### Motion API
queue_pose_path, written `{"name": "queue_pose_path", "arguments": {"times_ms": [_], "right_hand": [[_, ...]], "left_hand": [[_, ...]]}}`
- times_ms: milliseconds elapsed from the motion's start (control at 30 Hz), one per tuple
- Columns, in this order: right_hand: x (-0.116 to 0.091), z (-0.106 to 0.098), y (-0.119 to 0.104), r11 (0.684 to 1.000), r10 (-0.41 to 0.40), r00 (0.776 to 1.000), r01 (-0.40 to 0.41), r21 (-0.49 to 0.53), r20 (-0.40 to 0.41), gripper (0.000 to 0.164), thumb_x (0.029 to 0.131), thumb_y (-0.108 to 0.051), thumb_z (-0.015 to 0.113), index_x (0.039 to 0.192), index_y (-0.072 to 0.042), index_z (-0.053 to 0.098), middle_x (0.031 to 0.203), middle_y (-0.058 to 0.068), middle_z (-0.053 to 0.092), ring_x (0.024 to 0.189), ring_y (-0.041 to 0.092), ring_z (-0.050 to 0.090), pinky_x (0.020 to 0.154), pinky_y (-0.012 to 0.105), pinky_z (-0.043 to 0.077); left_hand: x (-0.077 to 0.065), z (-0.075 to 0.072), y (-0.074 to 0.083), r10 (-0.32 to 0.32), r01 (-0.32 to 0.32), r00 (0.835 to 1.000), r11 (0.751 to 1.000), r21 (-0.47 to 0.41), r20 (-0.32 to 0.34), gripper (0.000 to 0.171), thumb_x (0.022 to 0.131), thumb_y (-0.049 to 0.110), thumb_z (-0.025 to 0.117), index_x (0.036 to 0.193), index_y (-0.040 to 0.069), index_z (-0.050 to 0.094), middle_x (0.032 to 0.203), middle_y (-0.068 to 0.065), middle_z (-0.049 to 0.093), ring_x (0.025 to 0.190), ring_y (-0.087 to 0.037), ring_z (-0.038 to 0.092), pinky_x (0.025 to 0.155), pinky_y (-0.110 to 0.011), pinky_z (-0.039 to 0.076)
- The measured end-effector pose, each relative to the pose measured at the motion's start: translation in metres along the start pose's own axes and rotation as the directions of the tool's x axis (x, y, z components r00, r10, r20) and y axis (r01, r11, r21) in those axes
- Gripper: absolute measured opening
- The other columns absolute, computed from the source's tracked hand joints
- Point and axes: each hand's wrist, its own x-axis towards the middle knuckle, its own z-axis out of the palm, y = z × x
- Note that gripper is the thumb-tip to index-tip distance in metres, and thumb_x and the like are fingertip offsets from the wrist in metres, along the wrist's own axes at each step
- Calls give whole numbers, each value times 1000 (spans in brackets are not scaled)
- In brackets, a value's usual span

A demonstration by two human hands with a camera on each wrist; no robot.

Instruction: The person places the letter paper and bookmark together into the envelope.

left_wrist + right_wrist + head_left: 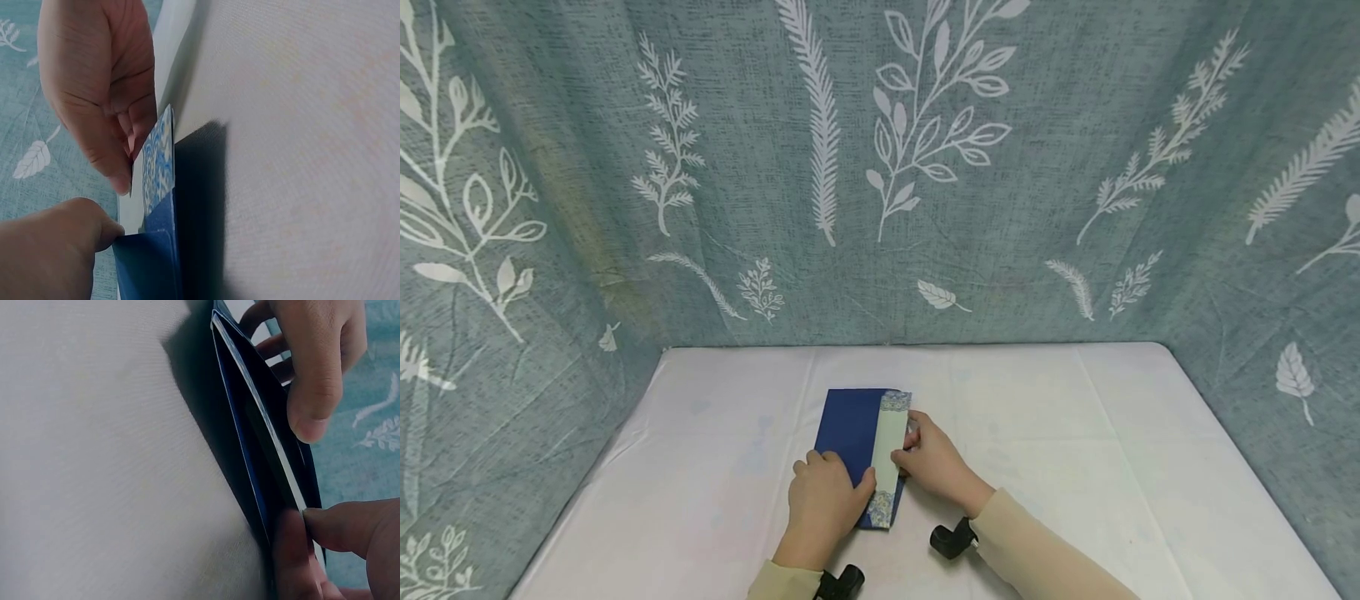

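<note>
A dark blue sleeve [848, 421], like an envelope, stands slightly off the white table with its mouth toward the right. From that mouth sticks a pale green card [888, 446] with blue floral bands at its ends. My left hand [823, 500] grips the sleeve at its near left part, thumb lying near the mouth's edge. With thumb and fingers my right hand [942, 465] pinches the card's outer edge about midway along. The right wrist view shows the card's edge [262, 412] between the two walls of the gaping sleeve, and the right thumb [337, 528] pressed on it.
The white cloth-covered table [1075, 433] extends around both hands. Behind it and at the sides hangs a blue-green curtain [737, 167] with white leaf prints. Black wrist devices [953, 539] sit under both beige sleeves.
</note>
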Motion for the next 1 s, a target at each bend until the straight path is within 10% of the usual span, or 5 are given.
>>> {"name": "queue_pose_path", "arguments": {"times_ms": [1000], "right_hand": [[9,10,-5,1000,-1,1000,1,27,20,64,82,-15,62,134,1,30,76,2,57,57,15,61,57,28,47]], "left_hand": [[0,-1,-1,-2,2,1000,1000,-20,-8,76,77,59,50,99,-14,56,85,-24,49,74,-37,49,55,-44,45]]}}
